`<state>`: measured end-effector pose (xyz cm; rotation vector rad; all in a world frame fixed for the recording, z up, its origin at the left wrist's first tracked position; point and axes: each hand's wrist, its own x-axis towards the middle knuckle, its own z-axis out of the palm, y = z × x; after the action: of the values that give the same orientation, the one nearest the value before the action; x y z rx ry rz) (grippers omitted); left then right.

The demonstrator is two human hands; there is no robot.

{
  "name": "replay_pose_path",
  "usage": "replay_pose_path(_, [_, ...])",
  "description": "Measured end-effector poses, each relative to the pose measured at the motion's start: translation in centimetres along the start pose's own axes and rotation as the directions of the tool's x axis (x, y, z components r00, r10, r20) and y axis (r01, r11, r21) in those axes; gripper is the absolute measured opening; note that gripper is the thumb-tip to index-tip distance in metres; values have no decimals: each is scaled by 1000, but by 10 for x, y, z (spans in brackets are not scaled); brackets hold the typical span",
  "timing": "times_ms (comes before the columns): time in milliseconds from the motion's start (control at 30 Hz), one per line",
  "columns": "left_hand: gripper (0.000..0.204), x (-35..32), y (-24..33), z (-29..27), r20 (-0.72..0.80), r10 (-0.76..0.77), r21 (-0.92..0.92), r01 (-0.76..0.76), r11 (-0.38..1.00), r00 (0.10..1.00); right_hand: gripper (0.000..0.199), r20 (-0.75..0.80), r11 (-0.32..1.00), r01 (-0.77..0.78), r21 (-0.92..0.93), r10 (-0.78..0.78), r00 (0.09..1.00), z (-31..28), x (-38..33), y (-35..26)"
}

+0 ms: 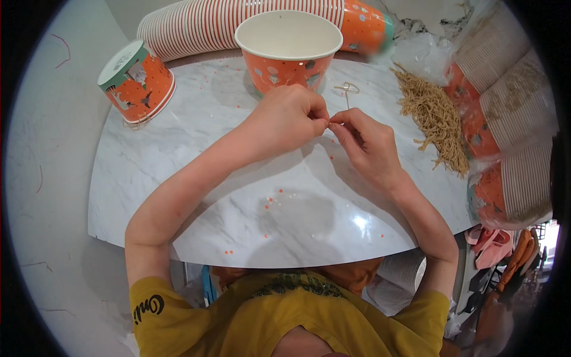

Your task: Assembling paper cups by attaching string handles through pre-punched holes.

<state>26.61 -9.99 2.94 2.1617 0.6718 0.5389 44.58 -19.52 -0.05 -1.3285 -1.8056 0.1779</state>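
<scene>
Over the marble-patterned table, my left hand and my right hand meet with their fingertips pinched together. A thin tan twine rises from behind my right fingers and ends in a loose loop. The part between the fingertips is mostly hidden, and both hands seem to pinch it. Just beyond my left hand an orange paper bucket stands upright, its white inside facing up. Another orange paper bucket with a green band sits upside down at the far left, some twine at its rim.
A long nested stack of paper buckets lies along the back. Right of my hands is a heap of cut tan twine. Bagged bucket stacks crowd the right edge. Small orange paper dots are scattered over the table.
</scene>
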Motion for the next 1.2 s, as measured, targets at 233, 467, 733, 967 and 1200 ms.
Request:
replay_pose_path(233, [7, -10, 8, 1, -126, 360, 660, -193, 726, 924, 9, 125, 969, -175, 176, 154, 980, 5, 22, -4])
replay_pose_path(467, [15, -10, 29, -43, -306, 489, 644, -201, 738, 817, 10, 119, 789, -282, 546, 260, 958, 9, 57, -21])
replay_pose_path(733, [27, 10, -10, -70, -232, 527, 611, -299, 733, 818, 8, 57, 636, -369, 678, 454, 889, 28, 70, -21])
replay_pose_path(967, [22, 11, -5, -64, -246, 382, 404, -264, 876, 891, 10, 75, 604, -388, 696, 477, 876, 31, 68, -24])
replay_pose_path(1200, [22, 10, -2, -61, -221, 379, 439, -256, 861, 898, 13, 130, 562, -432, 705, 496, 859, 24, 66, -23])
